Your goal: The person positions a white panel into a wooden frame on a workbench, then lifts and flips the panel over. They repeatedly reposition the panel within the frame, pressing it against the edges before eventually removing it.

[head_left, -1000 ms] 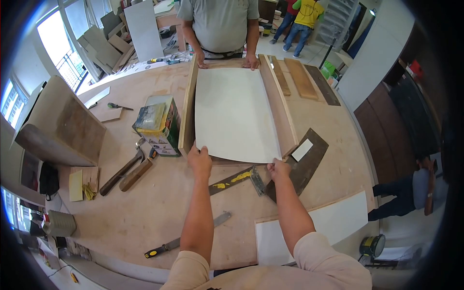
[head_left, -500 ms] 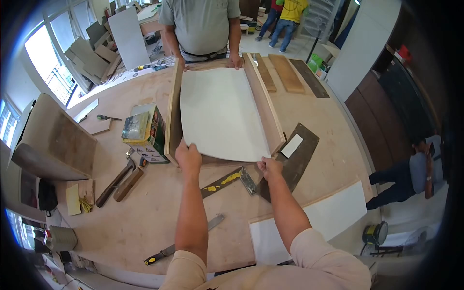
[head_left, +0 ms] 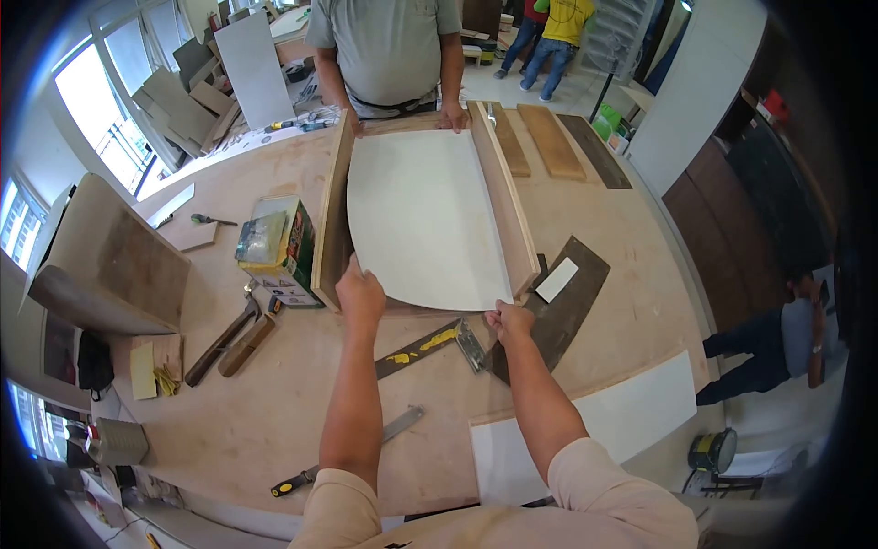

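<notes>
A bowed white sheet (head_left: 425,215) lies between the two side boards of a wooden frame (head_left: 501,197). My left hand (head_left: 361,293) is closed on the sheet's near left corner, close to the left board's end. My right hand (head_left: 509,320) pinches the near right corner between thumb and fingers. Across the bench, a co-worker (head_left: 384,55) has both hands at the frame's far end. Just below the sheet's near edge lies a try square (head_left: 416,349) with yellow marks. A dark board (head_left: 572,293) with a small white piece (head_left: 556,280) on it lies right of my right hand.
On the workbench (head_left: 247,430), left of the frame, are a rectangular can (head_left: 291,265), a hammer (head_left: 222,346) and a curved wooden box (head_left: 114,256). A black-and-yellow-handled tool (head_left: 294,483) lies near my left forearm. Another white panel (head_left: 631,412) sits at the near right.
The view has shifted slightly. The sheet's near edge sits a little lower between the side boards. Both my hands keep hold of its near corners.
</notes>
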A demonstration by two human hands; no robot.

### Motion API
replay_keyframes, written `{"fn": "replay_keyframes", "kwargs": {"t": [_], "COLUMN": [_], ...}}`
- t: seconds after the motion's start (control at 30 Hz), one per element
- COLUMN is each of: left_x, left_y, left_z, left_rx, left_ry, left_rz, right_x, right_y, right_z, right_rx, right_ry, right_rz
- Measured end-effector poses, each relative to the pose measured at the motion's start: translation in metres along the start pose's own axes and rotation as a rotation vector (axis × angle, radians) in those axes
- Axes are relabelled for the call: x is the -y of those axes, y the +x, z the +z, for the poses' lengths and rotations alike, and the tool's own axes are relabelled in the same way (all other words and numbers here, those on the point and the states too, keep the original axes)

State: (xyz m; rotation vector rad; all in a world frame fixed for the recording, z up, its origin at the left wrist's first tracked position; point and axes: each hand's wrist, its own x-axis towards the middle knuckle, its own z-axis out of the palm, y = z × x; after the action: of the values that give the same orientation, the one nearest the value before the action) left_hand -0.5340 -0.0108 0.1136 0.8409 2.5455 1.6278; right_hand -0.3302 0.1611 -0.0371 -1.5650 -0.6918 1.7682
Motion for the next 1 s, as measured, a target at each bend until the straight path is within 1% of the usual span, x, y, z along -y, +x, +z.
{"fn": "replay_keyframes", "kwargs": {"t": [0.07, 0.17, 0.27, 0.37, 0.5, 0.6, 0.7, 0.8, 0.83, 0.93, 0.97, 1.0], "left_x": [-0.005, -0.025, -0.021, -0.007, -0.027, -0.035, 0.009, 0.022, -0.003, -0.034, -0.018, -0.004], "left_y": [-0.004, 0.012, 0.011, 0.005, 0.010, 0.018, 0.014, -0.001, -0.004, 0.012, 0.013, 0.009], "left_z": [0.008, 0.005, 0.005, -0.004, 0.012, 0.003, -0.001, 0.016, 0.011, -0.006, -0.006, -0.005], "left_rx": [-0.007, 0.060, 0.031, -0.021, 0.022, 0.107, 0.046, -0.061, -0.010, 0.109, 0.122, 0.080], "left_ry": [0.002, 0.025, 0.085, -0.103, 0.056, 0.147, -0.228, -0.132, -0.021, 0.070, 0.038, -0.018], "left_rz": [0.047, -0.012, 0.025, 0.075, 0.068, 0.031, 0.046, 0.206, 0.096, -0.010, -0.039, -0.025], "right_x": [0.001, 0.009, 0.009, 0.016, 0.010, 0.010, 0.010, 0.009, 0.008, 0.004, 0.004, 0.010], "right_y": [-0.002, -0.011, -0.008, -0.013, -0.013, -0.007, -0.002, -0.007, -0.006, -0.002, -0.001, 0.000], "right_z": [-0.001, 0.001, -0.001, -0.003, -0.001, -0.004, -0.006, -0.005, -0.005, -0.006, -0.009, -0.009], "right_rx": [0.003, 0.004, 0.023, 0.062, 0.027, 0.039, 0.076, 0.075, 0.074, 0.089, 0.109, 0.132], "right_ry": [-0.015, -0.016, -0.009, -0.003, -0.006, 0.029, 0.049, -0.021, -0.021, -0.001, 0.012, 0.030], "right_rz": [0.022, 0.042, 0.070, 0.079, 0.095, 0.094, 0.104, 0.095, 0.095, 0.103, 0.108, 0.105]}}
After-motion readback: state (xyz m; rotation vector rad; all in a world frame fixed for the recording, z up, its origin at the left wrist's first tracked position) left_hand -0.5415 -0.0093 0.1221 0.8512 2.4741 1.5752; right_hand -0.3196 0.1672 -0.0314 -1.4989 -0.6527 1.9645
